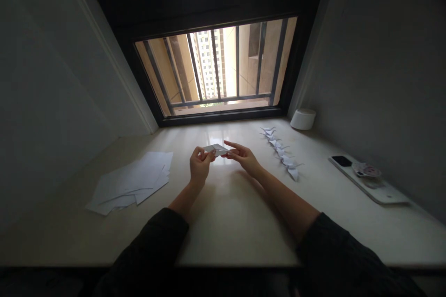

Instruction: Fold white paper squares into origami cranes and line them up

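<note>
Daylight comes through a dark-framed window (223, 11) at the far side, where upright bars (237, 62) stand before a tall building (209, 67) outside. Grey walls rise to the left and right of a pale, glossy counter (237, 227), which catches the light at its far middle.

Over the far middle of the counter is a folded piece of white paper (216, 149), held between two hands. The left hand (200, 162) is clamped on its left end, with thumb and curled fingers pinched together. The right hand (245, 158) has thumb and fingers at the right end of the paper, while its index finger reaches out straight, apart from the others, on the far side. Both forearms come from the near edge in black sleeves (148, 236).

To the left lies a loose pile of white paper sheets (135, 178), overlapping at uneven angles. To the right, white origami cranes (281, 151) stand close together in a line running from far to near. Beyond them, at the far right against the wall, sits a white cylindrical container (303, 120); what it holds cannot be told. Nearer on the right lies a white smartphone (386, 194), its back upward, with a round phone grip (368, 171) on it.
</note>
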`<state>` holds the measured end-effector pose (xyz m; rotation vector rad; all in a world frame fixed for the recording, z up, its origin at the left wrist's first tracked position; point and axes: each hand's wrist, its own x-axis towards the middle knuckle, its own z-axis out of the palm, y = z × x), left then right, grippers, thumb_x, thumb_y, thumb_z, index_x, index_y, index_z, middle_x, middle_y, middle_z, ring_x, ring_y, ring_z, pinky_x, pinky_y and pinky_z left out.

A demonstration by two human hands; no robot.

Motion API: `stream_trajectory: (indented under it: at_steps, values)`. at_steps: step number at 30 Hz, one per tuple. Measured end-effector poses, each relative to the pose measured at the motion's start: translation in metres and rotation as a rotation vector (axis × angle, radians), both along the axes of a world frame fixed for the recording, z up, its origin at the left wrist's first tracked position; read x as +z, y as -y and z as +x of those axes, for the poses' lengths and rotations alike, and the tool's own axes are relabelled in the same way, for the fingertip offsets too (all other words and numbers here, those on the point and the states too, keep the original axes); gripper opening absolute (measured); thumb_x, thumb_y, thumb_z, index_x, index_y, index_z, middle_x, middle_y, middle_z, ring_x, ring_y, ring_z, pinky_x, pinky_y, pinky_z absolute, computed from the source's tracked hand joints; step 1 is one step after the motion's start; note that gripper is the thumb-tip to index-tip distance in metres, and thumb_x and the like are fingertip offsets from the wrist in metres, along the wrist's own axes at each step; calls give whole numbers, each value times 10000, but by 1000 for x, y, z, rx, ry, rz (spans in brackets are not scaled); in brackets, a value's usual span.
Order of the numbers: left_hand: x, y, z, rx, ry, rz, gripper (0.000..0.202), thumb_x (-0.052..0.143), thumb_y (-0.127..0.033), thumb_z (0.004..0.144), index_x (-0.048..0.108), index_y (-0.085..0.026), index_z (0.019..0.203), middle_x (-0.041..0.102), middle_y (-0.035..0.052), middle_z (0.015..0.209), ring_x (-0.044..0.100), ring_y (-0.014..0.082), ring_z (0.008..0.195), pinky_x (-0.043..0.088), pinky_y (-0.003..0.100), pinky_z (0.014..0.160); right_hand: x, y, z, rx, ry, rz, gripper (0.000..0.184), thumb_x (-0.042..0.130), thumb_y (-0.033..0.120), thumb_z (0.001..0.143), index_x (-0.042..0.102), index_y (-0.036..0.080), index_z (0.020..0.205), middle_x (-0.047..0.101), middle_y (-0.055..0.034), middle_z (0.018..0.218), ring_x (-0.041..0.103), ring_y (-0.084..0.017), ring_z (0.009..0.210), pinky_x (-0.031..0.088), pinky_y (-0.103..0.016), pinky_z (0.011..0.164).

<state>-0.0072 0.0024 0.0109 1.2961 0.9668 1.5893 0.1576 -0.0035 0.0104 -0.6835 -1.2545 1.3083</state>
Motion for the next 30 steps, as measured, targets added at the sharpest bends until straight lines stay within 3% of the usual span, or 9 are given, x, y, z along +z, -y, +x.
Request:
stream_trajectory:
  at_steps: [2, 5, 11, 15, 18, 21, 27, 30]
  values:
    - [0, -1, -1, -4, -4, -6, 448, 733, -369, 636, 318, -201, 656, 681, 11, 671, 678, 178, 664, 537, 279, 597, 1, 0, 3, 9, 43, 2, 600, 730, 418, 641, 587, 232, 1193, 724, -54, 866, 665, -222, 860, 480, -375, 798]
    - [-2, 0, -2, -4, -56, 6, 432, 729, -361, 641, 327, -205, 672, 675, -3, 644, 670, 167, 629, 518, 259, 579, -1, 0, 3, -50, 105, -27, 453, 666, 464, 696, 663, 212, 1073, 720, -62, 858, 667, -199, 780, 484, -326, 706]
    - [-4, 4, 1, -7, -142, 57, 414, 714, -344, 658, 323, -217, 700, 654, -38, 606, 645, 142, 579, 495, 236, 564, -9, -2, -7, -174, 165, -53, 321, 727, 462, 612, 727, 176, 758, 704, -46, 656, 618, -150, 600, 452, -278, 605]
    - [-3, 5, 2, 6, -164, 44, 396, 723, -347, 648, 365, -227, 765, 700, -10, 704, 669, 167, 649, 498, 251, 595, -12, -3, -7, -281, 162, -25, 296, 737, 458, 609, 726, 187, 729, 699, -38, 643, 618, -168, 611, 453, -292, 610]
    - [0, 8, 1, 48, -215, 42, 396, 747, -342, 629, 450, -244, 872, 719, 12, 793, 676, 177, 661, 488, 245, 581, -12, -2, -4, -448, 296, 100, 252, 709, 458, 665, 736, 226, 760, 712, -40, 715, 619, -187, 649, 449, -311, 623]
    - [5, 12, -1, 47, -283, 80, 435, 748, -335, 640, 524, -276, 1007, 723, 7, 806, 677, 179, 657, 487, 247, 588, -10, 3, -1, -560, 489, 318, 188, 674, 430, 729, 740, 281, 824, 714, -34, 787, 610, -198, 699, 450, -331, 665]
    - [11, 15, -5, 31, -491, 142, 426, 702, -344, 704, 603, -308, 1117, 723, -8, 815, 678, 181, 742, 510, 274, 689, -6, 9, 1, -626, 639, 543, 146, 614, 335, 813, 723, 326, 911, 712, -20, 860, 608, -199, 803, 465, -347, 758]
    - [9, 12, -5, -36, -491, 176, 316, 651, -361, 752, 655, -264, 1052, 719, 14, 877, 671, 180, 807, 522, 297, 751, -4, 10, -1, -611, 654, 588, 156, 610, 298, 821, 718, 336, 927, 709, -14, 887, 607, -190, 832, 470, -344, 773]
